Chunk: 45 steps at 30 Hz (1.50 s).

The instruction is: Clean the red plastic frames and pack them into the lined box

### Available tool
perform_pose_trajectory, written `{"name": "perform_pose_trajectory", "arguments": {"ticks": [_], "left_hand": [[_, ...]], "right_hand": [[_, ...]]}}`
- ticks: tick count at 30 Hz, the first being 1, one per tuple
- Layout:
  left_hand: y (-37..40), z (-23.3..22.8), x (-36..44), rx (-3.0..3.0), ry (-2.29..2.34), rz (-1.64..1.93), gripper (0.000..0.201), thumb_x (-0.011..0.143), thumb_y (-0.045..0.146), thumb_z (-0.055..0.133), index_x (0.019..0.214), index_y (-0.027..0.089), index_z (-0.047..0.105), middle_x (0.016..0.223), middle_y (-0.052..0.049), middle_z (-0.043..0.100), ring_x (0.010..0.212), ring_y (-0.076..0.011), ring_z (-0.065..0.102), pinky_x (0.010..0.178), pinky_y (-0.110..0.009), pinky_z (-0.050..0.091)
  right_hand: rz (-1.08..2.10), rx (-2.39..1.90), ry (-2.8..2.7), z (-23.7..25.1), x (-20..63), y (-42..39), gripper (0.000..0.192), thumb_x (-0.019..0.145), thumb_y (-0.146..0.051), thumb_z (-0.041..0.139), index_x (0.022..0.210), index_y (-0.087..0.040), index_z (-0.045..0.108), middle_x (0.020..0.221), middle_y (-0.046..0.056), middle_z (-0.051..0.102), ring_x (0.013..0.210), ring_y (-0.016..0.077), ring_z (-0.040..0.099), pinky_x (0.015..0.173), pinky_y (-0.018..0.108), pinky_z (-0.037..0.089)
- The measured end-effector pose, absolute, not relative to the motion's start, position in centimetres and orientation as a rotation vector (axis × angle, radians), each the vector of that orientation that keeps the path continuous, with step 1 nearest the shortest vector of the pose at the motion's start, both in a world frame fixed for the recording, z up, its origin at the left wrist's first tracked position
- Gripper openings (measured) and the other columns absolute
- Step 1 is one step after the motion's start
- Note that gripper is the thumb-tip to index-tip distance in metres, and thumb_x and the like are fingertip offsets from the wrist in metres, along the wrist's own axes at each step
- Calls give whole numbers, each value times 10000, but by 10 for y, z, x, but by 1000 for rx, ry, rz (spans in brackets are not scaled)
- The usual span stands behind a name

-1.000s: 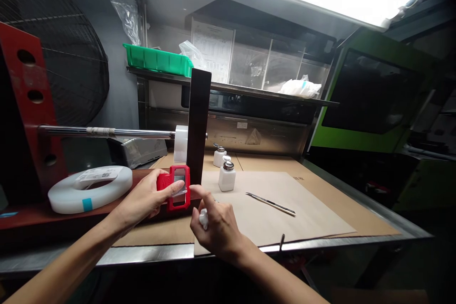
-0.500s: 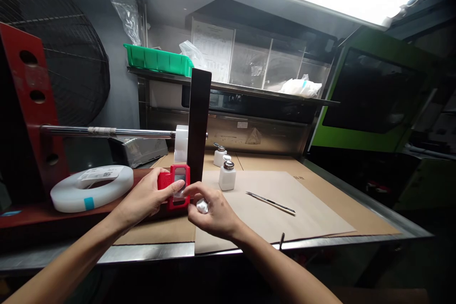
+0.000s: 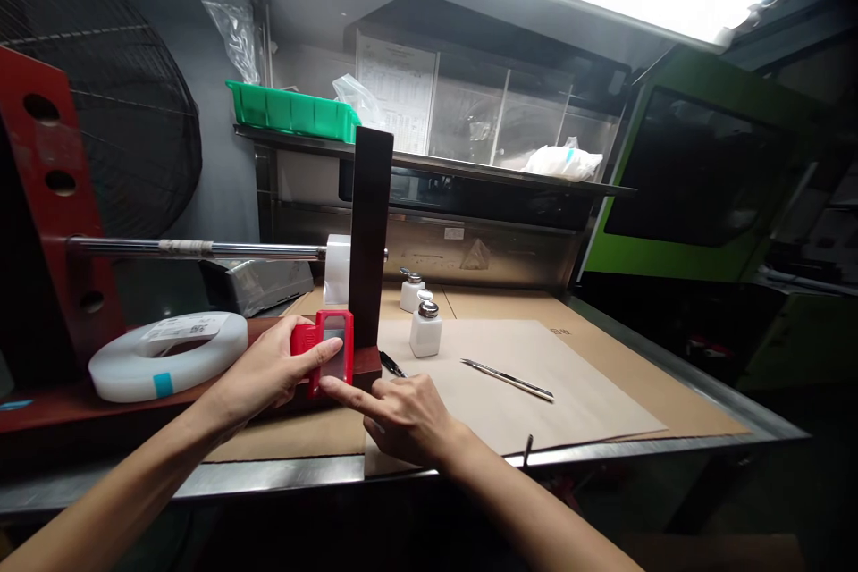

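My left hand (image 3: 272, 362) grips a red plastic frame-shaped part (image 3: 349, 349) by its left side, the thumb lying across its greyish window (image 3: 333, 349). My right hand (image 3: 408, 418) reaches in from the right, its index fingertip at the lower edge of the window. Its other fingers are curled in, and what they hold, if anything, is hidden. Just behind the red part, a roll of clear film (image 3: 337, 273) hangs on a metal rod (image 3: 268, 251) beside a dark upright plate (image 3: 370, 232).
A large film roll (image 3: 111, 375) lies on the red-brown base at left. Two white pump bottles (image 3: 425, 335) (image 3: 411, 293), tweezers (image 3: 508, 380) and a black pen-like tool (image 3: 391, 364) are on the paper-covered bench (image 3: 603, 411). A green tray (image 3: 288, 112) sits on the shelf above.
My right index finger has straightened and moved left and down onto the window's lower edge. The small crumpled whitish wad seen in my right hand is now out of sight.
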<state>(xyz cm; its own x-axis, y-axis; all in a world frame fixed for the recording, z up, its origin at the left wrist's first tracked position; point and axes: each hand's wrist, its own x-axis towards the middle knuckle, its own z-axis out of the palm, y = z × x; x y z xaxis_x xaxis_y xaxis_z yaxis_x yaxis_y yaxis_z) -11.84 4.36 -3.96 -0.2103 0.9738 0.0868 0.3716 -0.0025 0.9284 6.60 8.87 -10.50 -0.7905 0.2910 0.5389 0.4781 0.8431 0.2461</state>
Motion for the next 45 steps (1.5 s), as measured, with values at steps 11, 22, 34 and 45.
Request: {"name": "perform_pose_trajectory", "arguments": {"ticks": [11,22,34,45], "left_hand": [[37,-36,-113,1379,1706,1234,501,651,585,658,934,207,493,464,62,532,364,-83,355,347,-173,230],[37,-34,-110,1398,1792,1309,492,623,604,667,876,201,545,487,51,548,395,-111,386,369,-204,242],[53,-48,-118,1435,1928,1487,435,703,652,544,669,218,556,536,43,509,574,-167,460,556,-271,368],[58,-52,-122,1418,1836,1503,448,697,649,549,746,206,593,593,24,583,560,-179,522,541,-272,410]], "right_hand": [[-120,-1375,-2583,-84,105,127,320,867,-430,523,814,-163,689,857,94,694,763,210,651,599,269,419],[-80,-1938,-2641,-75,194,171,231,897,-321,559,1033,-140,602,1029,64,626,889,174,616,784,367,519],[-23,-1224,-2660,-38,184,141,277,962,-285,296,933,-186,553,811,-2,661,655,97,580,569,196,387],[-621,-788,-2782,14,98,119,253,964,-305,304,1069,-139,463,718,58,644,546,189,598,474,260,294]]}}
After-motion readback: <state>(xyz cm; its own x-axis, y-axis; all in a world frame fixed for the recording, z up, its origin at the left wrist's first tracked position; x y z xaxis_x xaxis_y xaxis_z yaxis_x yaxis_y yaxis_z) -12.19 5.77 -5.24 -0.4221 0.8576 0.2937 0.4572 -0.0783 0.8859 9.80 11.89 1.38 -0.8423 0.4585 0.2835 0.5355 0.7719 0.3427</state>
